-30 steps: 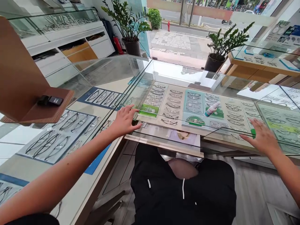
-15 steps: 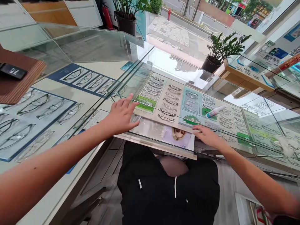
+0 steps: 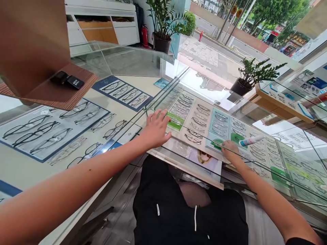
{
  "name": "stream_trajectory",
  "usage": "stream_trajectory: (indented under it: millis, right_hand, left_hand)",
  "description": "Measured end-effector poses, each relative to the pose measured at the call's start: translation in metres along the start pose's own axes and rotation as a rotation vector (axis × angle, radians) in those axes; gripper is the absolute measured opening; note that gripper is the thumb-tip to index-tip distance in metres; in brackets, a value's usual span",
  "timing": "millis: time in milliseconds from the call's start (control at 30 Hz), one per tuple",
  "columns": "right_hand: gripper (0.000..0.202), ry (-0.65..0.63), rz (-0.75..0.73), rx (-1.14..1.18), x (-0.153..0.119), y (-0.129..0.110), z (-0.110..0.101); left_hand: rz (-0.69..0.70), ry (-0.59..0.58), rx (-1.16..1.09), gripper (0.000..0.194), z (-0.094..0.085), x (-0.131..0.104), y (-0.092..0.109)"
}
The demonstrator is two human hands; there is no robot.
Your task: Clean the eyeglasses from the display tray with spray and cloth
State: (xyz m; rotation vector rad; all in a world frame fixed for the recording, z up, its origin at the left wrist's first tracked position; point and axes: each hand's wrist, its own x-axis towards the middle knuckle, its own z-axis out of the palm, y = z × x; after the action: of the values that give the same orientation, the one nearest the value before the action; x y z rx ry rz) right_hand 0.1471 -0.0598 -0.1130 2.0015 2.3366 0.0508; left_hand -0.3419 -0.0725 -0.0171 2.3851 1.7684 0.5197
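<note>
My left hand (image 3: 157, 129) rests on the front edge of the glass display counter (image 3: 176, 73), fingers spread and thumb out, with nothing in it. Farther right, my right hand (image 3: 230, 151) lies at the same edge, its fingers loosely bent and apparently holding nothing; the fingertips are partly unclear. Just past it, a white and blue tube (image 3: 251, 140) lies on the glass. Beneath the glass sit rows of eyeglasses (image 3: 199, 122) on cards. Between my hands a shallow drawer (image 3: 184, 166) juts out below the counter, bearing a purple picture card (image 3: 208, 161).
Left of me, another counter section shows eyeglasses on a blue-edged board (image 3: 53, 131). A brown stand (image 3: 79, 75) holds a small black device (image 3: 74, 82). Potted plants (image 3: 240, 85) (image 3: 162, 42) stand beyond. My lap, in black clothing (image 3: 189, 214), is close below the drawer.
The view has swung left and up, so more of the brown stand shows. My right hand's fingers look more bent at the counter edge. My left hand stays spread on the glass.
</note>
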Motion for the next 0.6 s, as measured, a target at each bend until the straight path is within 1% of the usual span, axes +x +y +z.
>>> stream_trajectory:
  millis: [167,267,333,433,467,533,600]
  right_hand:
    - [0.014,-0.046,-0.019,0.041,-0.004,-0.002,-0.010]
    - [0.013,-0.129,-0.079,0.113,-0.015,-0.013,-0.017]
    - [0.011,-0.209,-0.112,0.188,-0.025,-0.023,-0.024]
    - [0.011,-0.350,-0.107,0.342,-0.041,-0.043,-0.043]
    - [0.012,-0.378,-0.104,0.388,-0.045,-0.049,-0.051]
    - [0.017,-0.398,-0.130,0.458,-0.051,-0.061,-0.067]
    - [0.026,-0.399,-0.159,0.547,-0.054,-0.071,-0.082]
  left_hand:
    - [-0.004,-0.022,0.006,0.046,-0.002,0.000,0.001]
    - [0.009,-0.043,0.031,0.050,-0.001,-0.001,0.001]
    - [0.012,-0.060,0.042,0.052,0.001,-0.002,0.000]
    - [0.004,-0.099,0.047,0.055,0.001,-0.003,0.001]
    - [0.002,-0.115,0.047,0.057,0.001,-0.003,0.001]
    - [0.004,-0.137,0.043,0.060,-0.001,-0.004,0.003]
    - [0.007,-0.144,0.035,0.061,-0.003,-0.004,0.005]
